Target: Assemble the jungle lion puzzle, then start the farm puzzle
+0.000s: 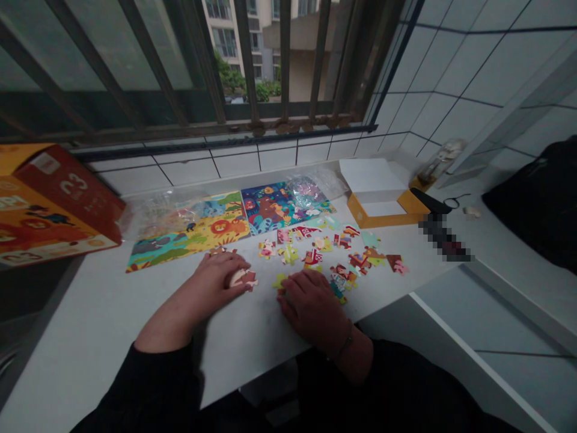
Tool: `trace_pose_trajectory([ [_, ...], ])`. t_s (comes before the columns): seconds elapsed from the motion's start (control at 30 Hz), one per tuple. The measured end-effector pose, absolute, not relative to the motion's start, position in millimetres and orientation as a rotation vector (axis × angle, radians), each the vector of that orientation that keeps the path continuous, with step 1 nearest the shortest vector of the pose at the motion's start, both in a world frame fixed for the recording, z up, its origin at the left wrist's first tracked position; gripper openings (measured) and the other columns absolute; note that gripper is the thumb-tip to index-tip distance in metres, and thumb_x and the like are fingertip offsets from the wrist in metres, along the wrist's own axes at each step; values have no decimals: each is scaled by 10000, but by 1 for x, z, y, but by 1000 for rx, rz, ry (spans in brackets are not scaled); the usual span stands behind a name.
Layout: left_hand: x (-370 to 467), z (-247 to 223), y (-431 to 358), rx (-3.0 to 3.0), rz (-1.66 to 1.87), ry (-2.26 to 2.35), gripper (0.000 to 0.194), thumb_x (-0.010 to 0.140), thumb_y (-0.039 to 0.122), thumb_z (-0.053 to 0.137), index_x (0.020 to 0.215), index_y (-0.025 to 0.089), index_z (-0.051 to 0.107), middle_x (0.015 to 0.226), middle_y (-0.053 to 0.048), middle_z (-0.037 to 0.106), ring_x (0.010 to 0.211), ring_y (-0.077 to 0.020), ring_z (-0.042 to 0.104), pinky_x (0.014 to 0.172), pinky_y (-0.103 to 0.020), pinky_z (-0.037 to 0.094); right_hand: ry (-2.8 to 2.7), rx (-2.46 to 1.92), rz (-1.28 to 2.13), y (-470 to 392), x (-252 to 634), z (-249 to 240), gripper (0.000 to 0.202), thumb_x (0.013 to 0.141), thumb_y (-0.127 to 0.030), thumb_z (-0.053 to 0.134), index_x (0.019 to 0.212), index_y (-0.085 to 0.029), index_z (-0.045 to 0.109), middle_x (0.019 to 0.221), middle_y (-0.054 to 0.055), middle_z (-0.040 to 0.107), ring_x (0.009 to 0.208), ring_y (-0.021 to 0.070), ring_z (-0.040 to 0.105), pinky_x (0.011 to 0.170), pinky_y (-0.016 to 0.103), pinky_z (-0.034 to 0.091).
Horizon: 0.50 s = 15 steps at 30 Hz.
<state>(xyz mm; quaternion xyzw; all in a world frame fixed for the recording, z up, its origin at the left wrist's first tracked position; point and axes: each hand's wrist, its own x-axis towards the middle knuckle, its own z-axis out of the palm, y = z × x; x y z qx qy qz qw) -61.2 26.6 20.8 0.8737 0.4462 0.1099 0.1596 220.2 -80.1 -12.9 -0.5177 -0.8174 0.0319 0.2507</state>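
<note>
On the white table lie my two hands, each at jigsaw puzzle pieces. My left hand (216, 279) curves over a cluster of brown and cream puzzle pieces (246, 279), thumb on the near side and fingers on the far side; part of the cluster is hidden beneath it. My right hand (311, 307) has bent fingers closed on a yellow-green puzzle piece (280, 281), which it partly covers. Just right of that hand are joined pieces with a figure (341, 276). Several loose pieces are scattered beyond, among them a red barn piece (312, 258).
Behind the pieces lie a yellow animal picture sheet (225, 224) and a blue one (265, 210), with clear plastic bags (311, 187) on them. An opened box (383, 210) stands at the back right. At left is an orange-red box (67, 204). A barred window is behind.
</note>
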Motion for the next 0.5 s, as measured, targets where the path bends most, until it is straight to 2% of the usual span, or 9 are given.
trace_pose_trajectory([
  [0.1,-49,17,23,2469,342,1217,296,993,420,756,1242,261,770,1285,-99,827,1239,-315,743,1220,-549,462,-2327,-1258,88,-80,219,-13,404,1113,-428,654,1459,-220,674,1577,124,681,1463,339,579,1282,586,430],
  [0.17,-39,15,17,2458,349,1176,294,1022,360,714,1301,271,743,1294,-82,824,1188,-282,762,1275,-576,411,-2437,-1121,114,-79,220,-12,465,1120,-434,646,1548,-254,625,1694,78,602,1569,319,507,1341,587,371],
  [0.27,-36,16,14,2466,379,1157,354,1016,324,711,1368,292,722,1332,-73,816,1217,-274,755,1324,-608,346,-2526,-1054,205,-77,220,-12,544,1124,-462,644,1632,-287,564,1727,46,574,1635,278,454,1383,553,331],
  [0.43,-68,17,27,2477,410,1320,524,861,493,883,1326,276,775,1402,-140,789,1340,-368,686,1200,-575,491,-2559,-1049,266,-70,218,-12,676,1100,-582,657,1690,-288,505,1774,61,513,1684,302,393,1410,603,262],
  [0.5,-81,15,33,2466,407,1339,478,844,508,891,1260,284,812,1373,-133,806,1355,-377,682,1191,-571,497,-2560,-1053,275,-68,216,-11,693,1094,-608,657,1692,-293,502,1775,58,512,1690,304,383,1415,605,248],
])
